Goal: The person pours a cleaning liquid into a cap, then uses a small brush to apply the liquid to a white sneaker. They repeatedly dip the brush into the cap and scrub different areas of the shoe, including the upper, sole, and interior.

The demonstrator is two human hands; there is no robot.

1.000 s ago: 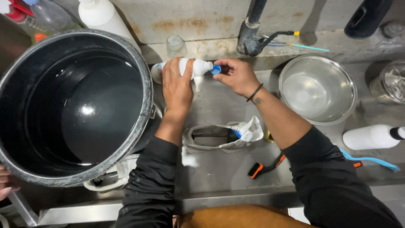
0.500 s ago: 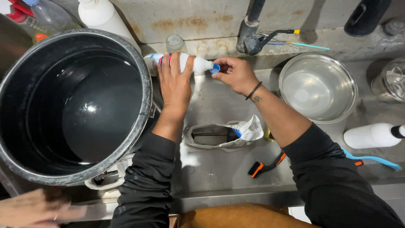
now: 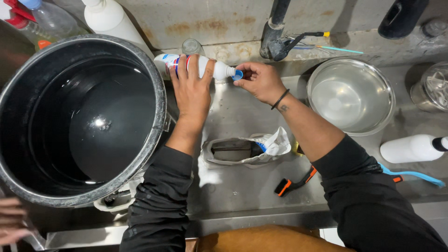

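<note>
Right fingers (image 3: pixel 243 74): you pinch the blue cap (image 3: pixel 237 74).
Left hand (image 3: pixel 191 91): your fingers clasp the white bottle (image 3: pixel 205 66), lying sideways.
Bottle: at the bench's (image 3: pixel 233 186) back edge, beside the black pot (image 3: pixel 79 121).
Nearby: steel bowl (image 3: pixel 351 95) to the right, shoe (image 3: pixel 242 150) below your wrists.

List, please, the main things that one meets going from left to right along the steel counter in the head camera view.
Large black round pot → left hand on the white plastic bottle → right hand at its small blue cap → round shiny steel bowl → white plastic bottle lying on its side.
</note>
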